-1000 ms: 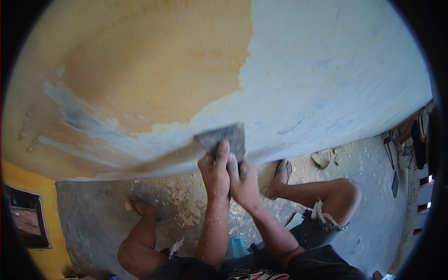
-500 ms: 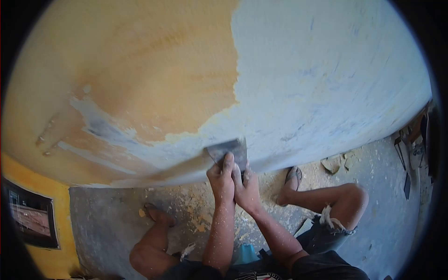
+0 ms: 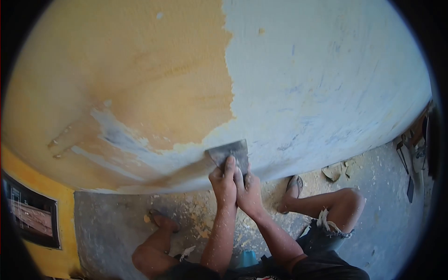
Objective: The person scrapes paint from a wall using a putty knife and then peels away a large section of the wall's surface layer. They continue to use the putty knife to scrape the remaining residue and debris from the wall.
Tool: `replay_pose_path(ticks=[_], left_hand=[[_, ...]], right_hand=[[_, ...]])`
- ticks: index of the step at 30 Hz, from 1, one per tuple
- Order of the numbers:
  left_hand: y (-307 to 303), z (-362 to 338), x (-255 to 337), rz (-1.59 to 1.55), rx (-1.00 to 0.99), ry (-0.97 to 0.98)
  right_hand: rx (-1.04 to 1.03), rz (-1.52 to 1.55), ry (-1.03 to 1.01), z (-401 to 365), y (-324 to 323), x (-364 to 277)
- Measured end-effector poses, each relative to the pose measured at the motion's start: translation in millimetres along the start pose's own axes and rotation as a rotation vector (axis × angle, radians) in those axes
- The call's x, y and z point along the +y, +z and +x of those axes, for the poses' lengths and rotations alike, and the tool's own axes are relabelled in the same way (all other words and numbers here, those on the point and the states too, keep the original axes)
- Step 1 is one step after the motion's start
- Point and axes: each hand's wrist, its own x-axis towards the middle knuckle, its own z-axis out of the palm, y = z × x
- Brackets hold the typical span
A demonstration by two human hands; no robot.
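A wide flat-bladed scraper lies against the wall, its blade edge just below the ragged lower border of the yellow paint. My left hand is closed on it, the thumb pressed flat along the blade. Close beside it, my right hand also grips the scraper, with fingers wrapped at the handle. The handle itself is mostly hidden by both hands. To the right of the paint border, the wall shows a pale scraped surface. White dust speckles my hands and forearms.
Paint flakes litter the grey floor between my sandalled feet. Larger peeled pieces lie near the wall's base at right. Tools stand at the far right. A dark-framed opening sits in the yellow wall at left.
My view has tilted, so the wall appears lower. Against the wall, the scraper has moved slightly up, closer to the paint border. Both hands keep their grip.
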Motion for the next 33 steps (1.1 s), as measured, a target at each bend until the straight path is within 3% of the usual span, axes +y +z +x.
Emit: replay_pose_path(ticks=[2,3,6,9,14,19,20,22,23,26,27,28,30,33], left_hand=[[-1.9,1.7,-1.0,-0.012,0.053,-0.032],[-6.6,6.6,-4.4,-0.024,-0.008,-0.026],[-9.7,7.3,0.7,-0.086,-0.083,-0.017],[-8.3,-2.9,-24.4,-0.117,0.097,-0.027],[-12.4,5.7,7.8,-0.058,-0.101,-0.047],[2.2,8.6,-13.5,-0.028,0.065,0.059],[2.3,3.9,-13.8,-0.026,0.113,0.042],[2.0,9.9,14.3,-0.05,-0.058,-0.03],[-4.7,8.3,9.9,-0.018,-0.063,-0.04],[-26.7,9.2,-41.3,0.043,0.018,0.024],[-16.3,0.5,-43.8,0.016,0.102,-0.019],[-15.7,5.2,-44.6,0.019,0.09,-0.004],[-30.6,1.3,-50.2,0.081,-0.006,-0.082],[-44.6,2.1,-67.8,0.015,-0.038,-0.141]], right_hand=[[0.06,0.064,-0.145,0.6,0.7,-1.4],[0.008,0.051,0.005,0.6,-1.8,1.5],[-0.076,-0.108,0.033,4.2,-4.8,-3.4],[-0.035,-0.124,-0.029,-8.9,0.4,21.6],[-0.098,0.036,0.091,6.8,-4.4,-15.3],[0.092,-0.013,-0.121,-5.3,7.2,24.1],[0.102,-0.012,-0.111,-2.5,5.6,29.4],[-0.093,-0.059,0.093,7.8,-9.3,-14.8],[-0.041,0.094,0.014,8.9,-8.0,-20.1],[-0.014,0.041,0.149,-11.4,8.9,29.5],[0.032,-0.012,0.0,-11.8,7.0,28.3],[0.042,0.0,-0.011,-8.0,6.5,30.9],[-0.06,-0.014,0.197,-17.8,5.2,43.7],[-0.043,0.058,0.21,-22.7,11.2,60.8]])
